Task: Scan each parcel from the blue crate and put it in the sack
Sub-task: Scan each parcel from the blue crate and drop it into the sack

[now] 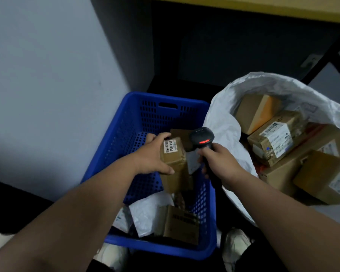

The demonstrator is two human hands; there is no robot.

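Note:
My left hand grips a small brown cardboard parcel with a white label, held above the blue crate. Just to its right, my right hand grips a black barcode scanner whose red light glows, its head close to the parcel's top. The crate holds more parcels: a brown box, white plastic mailers and another box under the held one. To the right stands the white sack, open, with several brown boxes inside.
A grey wall rises to the left of the crate. A dark gap lies behind it under a yellow-edged tabletop. My light shoes show below the crate and sack.

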